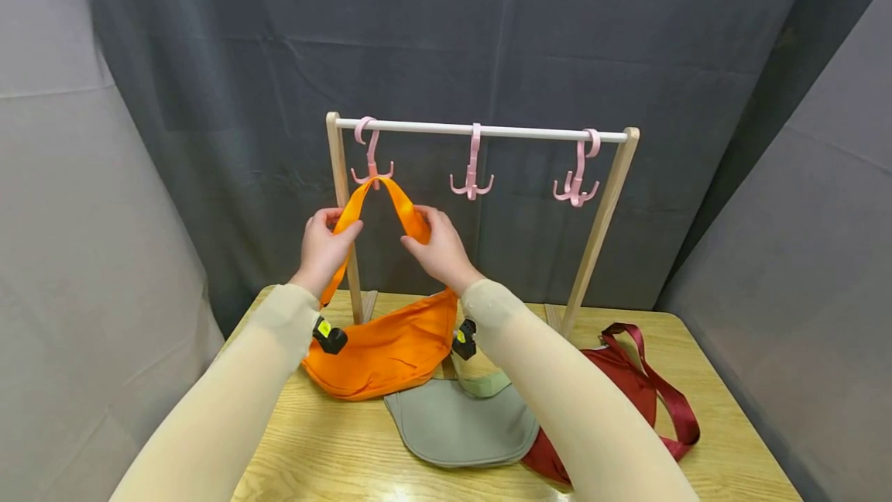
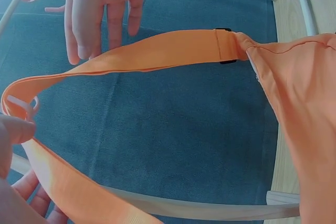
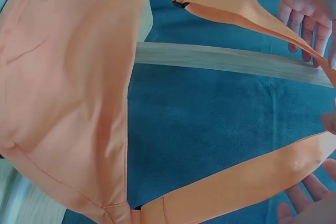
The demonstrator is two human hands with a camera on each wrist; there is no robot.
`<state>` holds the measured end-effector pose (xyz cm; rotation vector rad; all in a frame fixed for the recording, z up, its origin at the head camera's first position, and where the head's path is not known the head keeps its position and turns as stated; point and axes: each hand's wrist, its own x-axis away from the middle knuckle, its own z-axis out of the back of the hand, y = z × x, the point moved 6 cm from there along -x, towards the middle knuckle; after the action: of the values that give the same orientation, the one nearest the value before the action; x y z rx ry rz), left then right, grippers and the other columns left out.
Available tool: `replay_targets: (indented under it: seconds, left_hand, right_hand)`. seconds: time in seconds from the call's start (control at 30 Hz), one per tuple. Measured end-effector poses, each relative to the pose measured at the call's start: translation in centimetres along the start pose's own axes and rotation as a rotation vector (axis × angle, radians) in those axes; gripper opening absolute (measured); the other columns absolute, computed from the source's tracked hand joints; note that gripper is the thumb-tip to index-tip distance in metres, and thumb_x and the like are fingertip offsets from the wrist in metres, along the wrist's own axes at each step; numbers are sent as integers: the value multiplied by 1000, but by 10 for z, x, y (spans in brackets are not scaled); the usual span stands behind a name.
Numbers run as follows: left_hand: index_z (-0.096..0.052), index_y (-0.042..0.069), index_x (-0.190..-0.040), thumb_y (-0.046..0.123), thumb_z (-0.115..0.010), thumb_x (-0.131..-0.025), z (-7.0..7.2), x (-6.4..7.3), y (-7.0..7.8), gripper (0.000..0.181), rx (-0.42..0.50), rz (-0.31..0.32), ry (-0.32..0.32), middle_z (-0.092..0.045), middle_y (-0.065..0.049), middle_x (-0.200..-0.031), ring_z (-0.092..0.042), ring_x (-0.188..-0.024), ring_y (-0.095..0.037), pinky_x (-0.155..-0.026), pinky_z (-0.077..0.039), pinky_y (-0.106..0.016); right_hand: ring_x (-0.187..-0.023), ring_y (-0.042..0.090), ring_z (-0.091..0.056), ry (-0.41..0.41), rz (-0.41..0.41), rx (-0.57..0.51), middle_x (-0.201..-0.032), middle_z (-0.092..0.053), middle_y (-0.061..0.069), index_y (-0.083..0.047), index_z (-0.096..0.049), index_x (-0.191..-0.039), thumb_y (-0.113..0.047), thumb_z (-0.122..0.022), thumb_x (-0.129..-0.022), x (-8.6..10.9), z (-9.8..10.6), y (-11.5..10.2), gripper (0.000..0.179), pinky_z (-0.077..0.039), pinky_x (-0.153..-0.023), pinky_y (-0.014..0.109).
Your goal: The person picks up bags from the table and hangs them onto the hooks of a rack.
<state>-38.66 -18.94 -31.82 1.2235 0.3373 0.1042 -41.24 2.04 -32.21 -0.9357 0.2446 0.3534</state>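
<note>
An orange shoulder bag [image 1: 390, 347] hangs with its strap [image 1: 407, 215] drawn up into a narrow loop. The top of that loop lies at the left pink hook hanger [image 1: 372, 153], and a prong shows inside it in the left wrist view. My left hand [image 1: 327, 246] is at the strap's left side, thumb and fingers loosely spread around it. On the opposite side, my right hand [image 1: 440, 249] has its fingers behind the strap and its thumb in front. Straight right fingers [image 2: 116, 22] show beside the strap in the left wrist view.
Two more pink hangers, one central [image 1: 472, 165] and one right [image 1: 578, 173], hang on the white rail [image 1: 446, 128] of a wooden-legged rack. On the table [image 1: 300, 448] lie a grey-green bag [image 1: 470, 424] and a dark red bag [image 1: 627, 382], partly behind my right arm.
</note>
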Motion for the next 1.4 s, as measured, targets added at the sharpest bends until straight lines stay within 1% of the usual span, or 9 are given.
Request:
replay_targets:
  seconds: [0.17,0.37,0.6,0.8,1.03,1.13,1.3,1.4]
  left_hand:
    - [-49,3,-143,28,-69,-99,1,-1,-2,54,-18,-16,8,-47,-20,-140,-56,-118,-36,-108,-51,-43]
    - [-48,2,-146,27,-70,-99,1,2,-4,57,-60,-44,-1,-47,-21,-141,-54,-123,-37,-110,-49,-45]
    - [-45,2,-149,25,-70,-99,0,6,-3,61,-48,-76,-10,-46,-21,-142,-52,-128,-37,-113,-47,-46]
    - [-40,3,-153,24,-69,-99,1,10,-3,65,-61,-89,-12,-43,-21,-146,-50,-133,-37,-115,-44,-45]
    - [-37,4,-156,24,-69,-100,3,12,-6,68,-71,-107,-10,-42,-20,-150,-48,-138,-36,-116,-43,-45]
    - [-38,4,-156,24,-70,-99,4,14,-7,68,-88,-138,1,-41,-20,-152,-48,-138,-36,-116,-43,-46]
    - [-41,6,-154,22,-71,-98,7,24,-2,65,-160,-261,50,-41,-18,-153,-50,-131,-36,-114,-45,-48]
    - [-43,7,-152,22,-72,-97,7,31,1,64,-185,-327,69,-41,-17,-152,-52,-128,-37,-112,-46,-50]
  right_hand:
    - [-125,29,-56,-20,-6,3,-140,-51,13,-13,-46,-150,-25,-73,-97,2,-1,2,61,-45,-115,41]
    - [-127,29,-55,-36,-14,5,-144,-48,12,-14,-44,-152,-26,-72,-98,5,-1,4,62,-44,-116,41]
    - [-129,30,-55,-46,5,20,-146,-48,13,-12,-43,-153,-25,-72,-97,6,1,9,64,-43,-117,42]
    - [-137,36,-50,-50,24,20,-151,-46,16,-8,-42,-153,-23,-73,-97,6,2,14,66,-40,-119,46]
    - [-139,34,-48,-66,34,43,-152,-45,14,-10,-43,-153,-24,-73,-97,12,4,15,65,-40,-119,45]
    - [-138,35,-49,-73,53,63,-153,-44,14,-10,-43,-154,-24,-73,-97,16,4,16,65,-40,-119,45]
    - [-136,31,-50,-99,102,128,-153,-43,11,-14,-42,-154,-25,-73,-97,28,7,14,66,-39,-120,45]
    - [-136,29,-50,-96,134,145,-151,-44,10,-15,-43,-154,-25,-73,-98,35,10,13,64,-39,-119,45]
